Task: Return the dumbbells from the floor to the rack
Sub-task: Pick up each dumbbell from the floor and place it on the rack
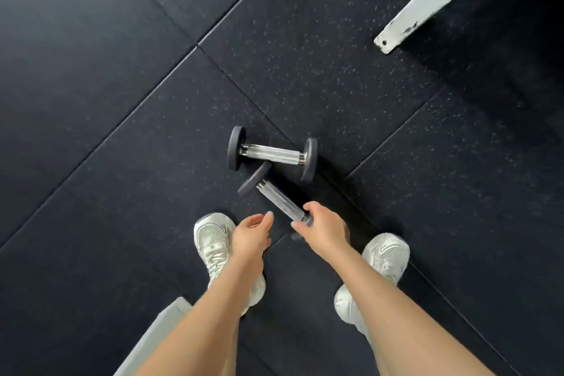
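Note:
Two small dumbbells with black heads and chrome handles lie on the dark rubber floor in front of my feet. The far dumbbell [272, 154] lies crosswise. The near dumbbell [276, 195] points toward me, one head leaning against the far one. My right hand [323, 230] is over its near end, thumb and fingers apart on either side of the handle. It hides the near head, and I cannot tell whether it touches the handle. My left hand [251, 233] hovers just left of that dumbbell, fingers loosely curled and holding nothing.
My two white trainers [213, 241] [386, 256] stand on the black speckled floor mats [122, 162]. A white metal foot of a frame [427, 3] lies on the floor at the upper right. A pale grey edge [158, 333] shows at the bottom left.

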{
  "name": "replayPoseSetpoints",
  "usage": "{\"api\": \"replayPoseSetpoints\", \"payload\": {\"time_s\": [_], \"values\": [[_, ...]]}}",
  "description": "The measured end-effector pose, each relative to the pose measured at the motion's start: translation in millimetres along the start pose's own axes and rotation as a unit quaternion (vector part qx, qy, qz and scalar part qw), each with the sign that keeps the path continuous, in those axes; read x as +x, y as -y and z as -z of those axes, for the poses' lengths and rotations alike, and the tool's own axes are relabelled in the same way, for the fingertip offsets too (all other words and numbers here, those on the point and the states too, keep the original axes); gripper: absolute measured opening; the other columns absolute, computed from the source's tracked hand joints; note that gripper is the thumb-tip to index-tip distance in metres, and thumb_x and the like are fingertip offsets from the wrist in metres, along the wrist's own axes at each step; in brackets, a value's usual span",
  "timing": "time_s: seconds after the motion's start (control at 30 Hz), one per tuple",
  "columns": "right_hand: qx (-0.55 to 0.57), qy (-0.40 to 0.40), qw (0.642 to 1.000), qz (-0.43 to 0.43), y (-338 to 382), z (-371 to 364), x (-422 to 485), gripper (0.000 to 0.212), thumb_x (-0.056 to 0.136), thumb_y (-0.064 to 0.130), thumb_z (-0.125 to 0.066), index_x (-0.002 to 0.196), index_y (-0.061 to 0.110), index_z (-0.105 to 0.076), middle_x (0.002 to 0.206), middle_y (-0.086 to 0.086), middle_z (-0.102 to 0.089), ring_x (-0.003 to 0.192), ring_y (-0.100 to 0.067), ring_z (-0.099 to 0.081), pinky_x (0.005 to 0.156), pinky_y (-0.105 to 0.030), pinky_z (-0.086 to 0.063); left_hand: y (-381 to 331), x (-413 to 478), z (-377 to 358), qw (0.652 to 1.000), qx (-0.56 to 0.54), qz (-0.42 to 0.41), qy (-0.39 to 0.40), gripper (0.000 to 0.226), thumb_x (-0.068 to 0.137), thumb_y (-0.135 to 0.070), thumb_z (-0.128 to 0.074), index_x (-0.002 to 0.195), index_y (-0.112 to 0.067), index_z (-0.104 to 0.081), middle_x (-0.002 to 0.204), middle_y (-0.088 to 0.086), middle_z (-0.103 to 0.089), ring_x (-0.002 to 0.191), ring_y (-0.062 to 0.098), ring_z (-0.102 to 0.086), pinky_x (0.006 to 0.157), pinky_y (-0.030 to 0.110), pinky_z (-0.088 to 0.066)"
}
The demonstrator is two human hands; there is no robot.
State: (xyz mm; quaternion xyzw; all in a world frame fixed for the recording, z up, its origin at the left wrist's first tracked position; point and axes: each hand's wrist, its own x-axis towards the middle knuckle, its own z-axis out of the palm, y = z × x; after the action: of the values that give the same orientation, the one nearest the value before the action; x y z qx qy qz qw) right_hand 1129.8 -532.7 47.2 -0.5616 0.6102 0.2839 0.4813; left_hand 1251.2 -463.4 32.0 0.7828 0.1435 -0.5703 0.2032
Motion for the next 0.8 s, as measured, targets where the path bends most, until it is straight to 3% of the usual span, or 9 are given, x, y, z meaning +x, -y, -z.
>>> {"api": "replayPoseSetpoints", "payload": {"time_s": [0.03, 0.1, 0.17, 0.27, 0.37, 0.5, 0.73, 0.8], "values": [[-0.013, 0.003, 1.0, 0.008, -1, -9, 18, 0.054, 0.089, 0.046, -0.059, 0.136, 0.023, -0.046, 0.128, -0.003, -0.061, 0.117, -0.026, -0.057, 0.094, -0.038, -0.048, 4, 19, -8, 1.0, -0.011, 0.004, 0.007, 0.049, 0.083, -0.036, -0.067, 0.123, -0.009, -0.057, 0.094, 0.009, -0.066, 0.083, 0.023, -0.064, 0.082, 0.033, -0.053], [-0.042, 0.017, 0.999, 0.023, -3, -23, 50, 0.057, 0.089, 0.045, -0.06, 0.138, 0.023, -0.042, 0.129, -0.002, -0.06, 0.116, -0.026, -0.058, 0.093, -0.039, -0.049, 9, 52, -24, 1.0, -0.027, 0.014, 0.004, 0.058, 0.084, -0.041, -0.065, 0.132, -0.013, -0.05, 0.127, 0.011, -0.061, 0.117, 0.028, -0.058, 0.102, 0.04, -0.047], [-0.076, 0.047, 0.995, 0.038, -8, -36, 77, 0.059, 0.088, 0.047, -0.06, 0.139, 0.023, -0.04, 0.126, -0.002, -0.062, 0.111, -0.026, -0.061, 0.09, -0.039, -0.05, 10, 78, -37, 0.998, -0.056, 0.025, 0.0, 0.062, 0.087, -0.041, -0.062, 0.139, -0.015, -0.043, 0.139, 0.005, -0.051, 0.127, 0.026, -0.05, 0.108, 0.042, -0.042], [-0.113, 0.086, 0.988, 0.056, -17, -50, 104, 0.054, 0.088, 0.048, -0.059, 0.132, 0.023, -0.041, 0.118, -0.003, -0.064, 0.109, -0.029, -0.058, 0.084, -0.037, -0.047, 15, 109, -50, 0.989, -0.14, 0.033, 0.024, 0.044, 0.09, -0.035, -0.059, 0.13, -0.019, -0.051, 0.13, 0.008, -0.06, 0.118, 0.026, -0.058, 0.104, 0.044, -0.046], [-0.116, 0.08, 0.988, 0.07, -23, -55, 113, 0.044, 0.09, 0.046, -0.057, 0.126, 0.023, -0.045, 0.111, -0.003, -0.067, 0.107, -0.032, -0.054, 0.084, -0.039, -0.045, 17, 114, -54, 0.975, -0.213, 0.023, 0.059, 0.023, 0.096, -0.029, -0.051, 0.117, -0.019, -0.052, 0.107, 0.009, -0.067, 0.096, 0.024, -0.065, 0.092, 0.039, -0.052], [-0.117, 0.062, 0.989, 0.069, -18, -50, 96, 0.032, 0.091, 0.043, -0.056, 0.117, 0.024, -0.053, 0.105, -0.002, -0.068, 0.103, -0.031, -0.057, 0.083, -0.039, -0.045, 4, 95, -48, 0.968, -0.241, 0.04, 0.056, 0.027, 0.097, -0.028, -0.049, 0.12, -0.014, -0.053, 0.082, 0.005, -0.062, 0.065, 0.016, -0.059, 0.068, 0.03, -0.05], [-0.142, 0.045, 0.984, 0.1, 12, 6, -4, 0.022, 0.089, 0.039, -0.059, 0.109, 0.029, -0.056, 0.096, 0.001, -0.068, 0.094, -0.026, -0.062, 0.071, -0.034, -0.043, -20, -18, -15, 0.961, -0.268, 0.05, 0.046, 0.035, 0.096, -0.026, -0.051, 0.124, -0.006, -0.054, 0.078, 0.005, -0.06, 0.046, 0.007, -0.061, 0.065, 0.03, -0.056], [-0.145, 0.035, 0.982, 0.116, 27, 33, -53, 0.018, 0.088, 0.04, -0.058, 0.103, 0.029, -0.057, 0.091, 0.004, -0.068, 0.091, -0.024, -0.062, 0.069, -0.033, -0.04, -39, -72, 0, 0.964, -0.259, 0.035, 0.047, 0.036, 0.096, -0.028, -0.052, 0.123, -0.005, -0.055, 0.087, 0.008, -0.064, 0.059, 0.011, -0.066, 0.059, 0.026, -0.057]]}}
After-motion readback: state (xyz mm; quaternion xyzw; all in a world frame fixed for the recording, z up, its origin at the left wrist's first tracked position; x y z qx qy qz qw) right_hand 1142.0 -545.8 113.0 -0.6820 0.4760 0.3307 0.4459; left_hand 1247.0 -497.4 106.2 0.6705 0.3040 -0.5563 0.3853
